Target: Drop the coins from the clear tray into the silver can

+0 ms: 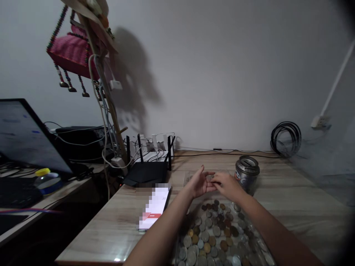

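My left hand (200,183) is turned palm up, thumb raised and fingers stretched toward the right. My right hand (227,186) comes in from the other side, its fingertips pressed together at the left fingers; whatever is between them is hidden. Below both hands, a clear shallow tray (266,248) holds many loose coins (216,231), silver, brass and dark brown. Behind the hands lies another clear container (189,176), partly covered by them. A silver can-shaped coin bank (246,170) with a slotted top stands just beyond my right hand.
A phone (154,207) with a lit screen lies left of my forearm. Behind it sit a black router (146,173) and white antennas with cables. A coiled black cable (285,138) leans at the wall. Left are a laptop (24,136), a yellow-capped jar (47,181) and a pink bag (70,53).
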The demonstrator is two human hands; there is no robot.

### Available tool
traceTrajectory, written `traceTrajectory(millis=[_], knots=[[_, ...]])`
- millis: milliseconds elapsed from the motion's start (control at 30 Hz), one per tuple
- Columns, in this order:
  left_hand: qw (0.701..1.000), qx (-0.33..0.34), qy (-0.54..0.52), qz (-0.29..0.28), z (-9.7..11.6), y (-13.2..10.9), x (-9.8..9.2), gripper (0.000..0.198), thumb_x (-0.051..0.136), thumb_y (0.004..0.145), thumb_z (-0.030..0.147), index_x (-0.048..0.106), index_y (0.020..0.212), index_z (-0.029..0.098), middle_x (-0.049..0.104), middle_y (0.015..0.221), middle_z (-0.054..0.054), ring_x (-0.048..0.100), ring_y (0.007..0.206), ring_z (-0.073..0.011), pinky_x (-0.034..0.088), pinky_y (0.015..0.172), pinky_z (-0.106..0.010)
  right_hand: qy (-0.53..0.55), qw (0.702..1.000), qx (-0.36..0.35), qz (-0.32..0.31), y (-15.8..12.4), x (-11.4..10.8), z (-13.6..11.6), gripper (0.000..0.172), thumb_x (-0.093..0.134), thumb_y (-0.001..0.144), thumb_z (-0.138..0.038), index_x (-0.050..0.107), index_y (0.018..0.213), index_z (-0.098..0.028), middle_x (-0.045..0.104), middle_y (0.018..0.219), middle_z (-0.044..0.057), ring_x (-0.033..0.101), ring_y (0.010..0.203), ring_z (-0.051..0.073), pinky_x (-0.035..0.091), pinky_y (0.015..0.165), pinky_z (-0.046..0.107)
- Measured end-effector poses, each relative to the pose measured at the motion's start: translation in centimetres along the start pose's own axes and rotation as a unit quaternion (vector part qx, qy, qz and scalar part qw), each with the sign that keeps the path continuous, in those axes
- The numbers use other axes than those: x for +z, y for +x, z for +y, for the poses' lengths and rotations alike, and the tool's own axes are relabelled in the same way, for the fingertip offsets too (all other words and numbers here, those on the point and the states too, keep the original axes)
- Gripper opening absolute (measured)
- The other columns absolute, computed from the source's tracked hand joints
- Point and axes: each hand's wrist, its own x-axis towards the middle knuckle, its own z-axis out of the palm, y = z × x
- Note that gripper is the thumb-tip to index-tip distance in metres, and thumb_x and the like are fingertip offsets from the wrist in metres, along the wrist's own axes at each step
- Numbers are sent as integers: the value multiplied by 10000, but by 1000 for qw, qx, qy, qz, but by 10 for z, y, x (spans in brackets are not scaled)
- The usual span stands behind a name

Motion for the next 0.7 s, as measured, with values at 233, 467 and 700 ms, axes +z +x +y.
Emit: traceTrajectory(millis=[233,467,700], knots=[[997,-5,70,19,-2,0,0,514,364,809,569,513,1037,133,636,906,-134,630,790,-214,454,670,-304,-111,902,193,371,-19,-75,46,213,495,771,-270,682,839,-196,665,843,63,572,835,195,419,750,309],[987,5,139,79,-2,1,-1,428,376,815,486,549,988,135,623,956,-118,604,793,-178,444,690,-290,-69,899,353,252,-34,-91,84,208,552,696,-361,698,778,-239,680,770,28,587,694,197,399,568,286],[839,41,522,146,-8,2,-2,364,466,769,401,620,952,127,635,906,-70,553,828,-164,408,705,-249,-61,919,147,360,-15,-63,37,262,436,813,-284,635,951,-183,641,925,70,559,854,178,413,780,300]])
